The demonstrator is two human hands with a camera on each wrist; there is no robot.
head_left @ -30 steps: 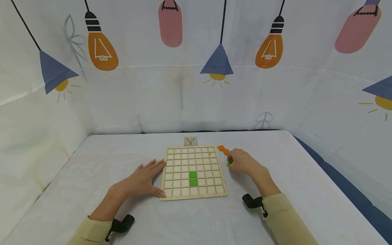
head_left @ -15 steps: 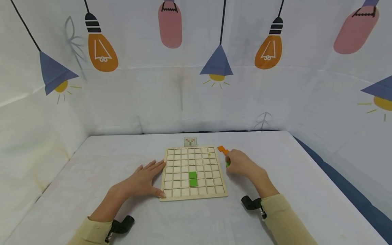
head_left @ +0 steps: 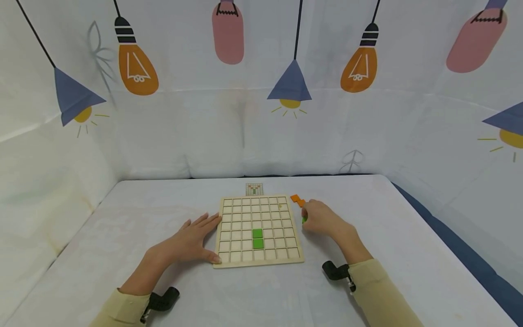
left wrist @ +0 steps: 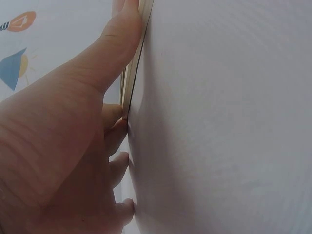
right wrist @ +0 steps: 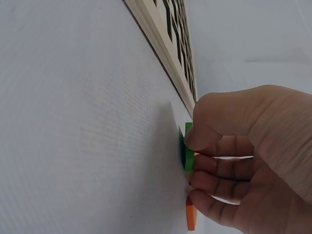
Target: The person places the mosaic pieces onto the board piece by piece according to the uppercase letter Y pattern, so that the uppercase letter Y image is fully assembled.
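Board (head_left: 267,224) with many small squares is lying on the white table (head_left: 130,218). The left hand (head_left: 189,241) is resting with its fingers wide apart, and its thumb and forefinger are touching the left edge of the board. The right hand (head_left: 325,219) is pinching a green piece (right wrist: 189,161) in a narrow grip, just beside the right edge. Some orange pieces (head_left: 295,198) are lying near its fingers. Two green tiles (head_left: 258,244) are sitting one behind the other inside the board, and behind it a small card (head_left: 254,189) is showing a grid pattern.
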